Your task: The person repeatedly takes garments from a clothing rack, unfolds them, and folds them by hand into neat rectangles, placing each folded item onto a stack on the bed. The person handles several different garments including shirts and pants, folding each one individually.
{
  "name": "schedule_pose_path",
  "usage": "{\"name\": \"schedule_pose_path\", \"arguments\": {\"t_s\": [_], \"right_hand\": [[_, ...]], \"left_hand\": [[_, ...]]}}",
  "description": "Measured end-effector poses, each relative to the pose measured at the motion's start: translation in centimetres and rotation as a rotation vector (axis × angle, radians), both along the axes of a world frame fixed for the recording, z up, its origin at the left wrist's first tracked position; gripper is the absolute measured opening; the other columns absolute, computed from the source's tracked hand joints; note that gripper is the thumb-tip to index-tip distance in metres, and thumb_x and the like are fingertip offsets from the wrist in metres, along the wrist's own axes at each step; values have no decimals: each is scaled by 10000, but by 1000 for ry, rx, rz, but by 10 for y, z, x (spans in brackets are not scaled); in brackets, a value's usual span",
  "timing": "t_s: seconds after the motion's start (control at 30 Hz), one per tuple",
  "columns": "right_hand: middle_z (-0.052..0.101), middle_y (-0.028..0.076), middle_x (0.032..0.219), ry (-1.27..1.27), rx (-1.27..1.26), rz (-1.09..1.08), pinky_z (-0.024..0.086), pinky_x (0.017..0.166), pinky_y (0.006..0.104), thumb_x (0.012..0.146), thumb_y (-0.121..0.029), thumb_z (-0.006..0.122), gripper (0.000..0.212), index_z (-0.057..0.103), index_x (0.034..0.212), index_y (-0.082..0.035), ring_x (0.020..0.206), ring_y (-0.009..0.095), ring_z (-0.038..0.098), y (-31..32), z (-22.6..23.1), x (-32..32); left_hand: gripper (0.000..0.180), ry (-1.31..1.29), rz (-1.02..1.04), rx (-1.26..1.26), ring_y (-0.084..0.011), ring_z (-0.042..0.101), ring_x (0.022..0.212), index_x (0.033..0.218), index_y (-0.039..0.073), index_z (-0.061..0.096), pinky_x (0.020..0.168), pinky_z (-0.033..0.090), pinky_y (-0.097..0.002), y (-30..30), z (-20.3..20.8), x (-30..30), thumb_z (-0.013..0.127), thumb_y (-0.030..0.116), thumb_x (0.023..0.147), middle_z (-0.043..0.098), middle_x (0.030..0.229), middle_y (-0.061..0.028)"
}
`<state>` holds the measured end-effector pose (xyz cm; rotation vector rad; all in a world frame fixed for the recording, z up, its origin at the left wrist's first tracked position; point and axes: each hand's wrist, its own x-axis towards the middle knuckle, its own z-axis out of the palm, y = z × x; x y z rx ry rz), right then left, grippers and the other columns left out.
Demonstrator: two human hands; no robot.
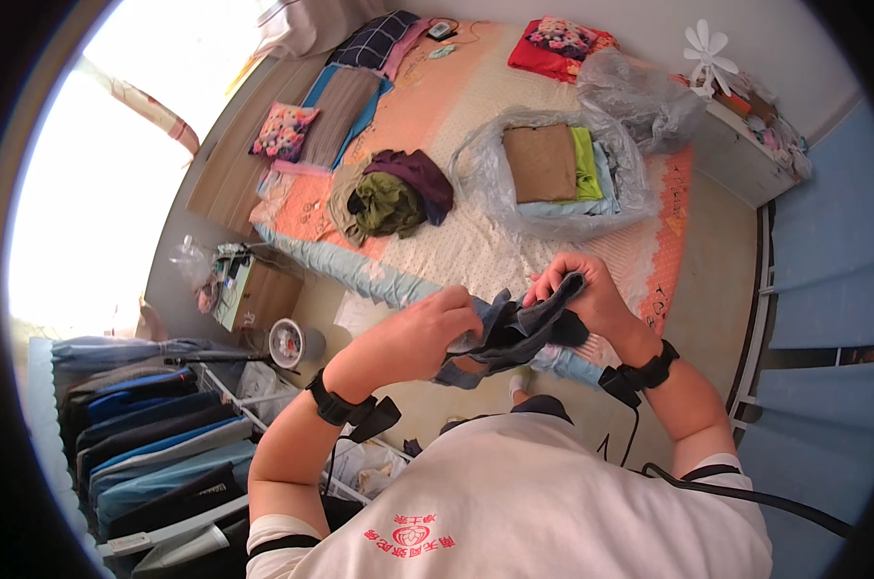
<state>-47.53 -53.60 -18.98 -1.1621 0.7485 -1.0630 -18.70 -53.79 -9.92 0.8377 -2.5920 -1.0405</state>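
A blue-grey denim garment (pixel 528 343) with a dark inside hangs bunched in front of my chest, over the near edge of the bed. My left hand (pixel 422 333) is closed on its left side, fingers curled into the cloth. At its upper right edge, my right hand (pixel 586 289) grips a folded-over part. Which part of the garment each hand holds, I cannot tell. Beyond my hands, an open clear plastic bag (pixel 475 164) on the bed holds folded clothes, a brown one (pixel 538 162) on top. Left of it lies a loose heap of green, purple and beige clothes (pixel 393 198).
The bed (pixel 427 116) carries pillows (pixel 340 116) at the left and a red folded cloth (pixel 543 68) at the far end. A clothes rack (pixel 166 434) stands lower left, near a waste bin (pixel 302 344) and small cabinet (pixel 263 294). Blue curtains (pixel 832 289) hang at the right.
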Motion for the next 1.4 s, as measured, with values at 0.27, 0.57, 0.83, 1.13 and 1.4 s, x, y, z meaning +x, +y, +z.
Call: {"name": "schedule_pose_path", "arguments": {"t_s": [0.27, 0.57, 0.83, 1.13, 1.4], "right_hand": [[702, 67, 910, -83, -135, 68, 548, 865, 341, 867, 108, 672, 196, 562, 805, -42, 939, 170, 687, -35, 28, -29], [690, 58, 1079, 16, -127, 39, 491, 849, 287, 823, 91, 670, 137, 599, 828, -26, 957, 103, 582, -57, 45, -39], [606, 48, 1033, 310, -362, -685, 493, 856, 309, 814, 39, 673, 258, 573, 1047, -12, 952, 157, 581, -51, 46, -36], [508, 169, 1014, 998, -333, -902, 487, 774, 437, 667, -299, 944, 665, 482, 1047, -9, 924, 357, 561, 13, 13, 26], [519, 213, 1114, 1030, -116, -1024, 496, 866, 489, 765, -339, 885, 672, 472, 1150, 25, 1021, 415, 582, -9, -29, 35]], "left_hand": [[542, 244, -186, -480, -240, 618, 821, 1175, 139, 755, 713, 534, -361, -46, 20, -76, 681, -85, 687, 591, 887, -32], [532, 340, -331, -521, -262, 626, 805, 1189, 112, 743, 722, 545, -364, -83, 28, -122, 702, -88, 698, 585, 890, -63], [361, 438, -162, -436, -299, 676, 858, 974, 63, 743, 751, 576, -373, -106, 17, -125, 709, -129, 671, 621, 934, -99], [241, 485, 214, -498, -302, 669, 800, 929, 14, 722, 678, 555, -366, -121, 11, -139, 795, -76, 719, 608, 960, -124], [160, 523, 283, -513, -238, 653, 681, 870, -32, 662, 592, 529, -332, -132, 25, -145, 777, -77, 769, 582, 950, -129]]}}
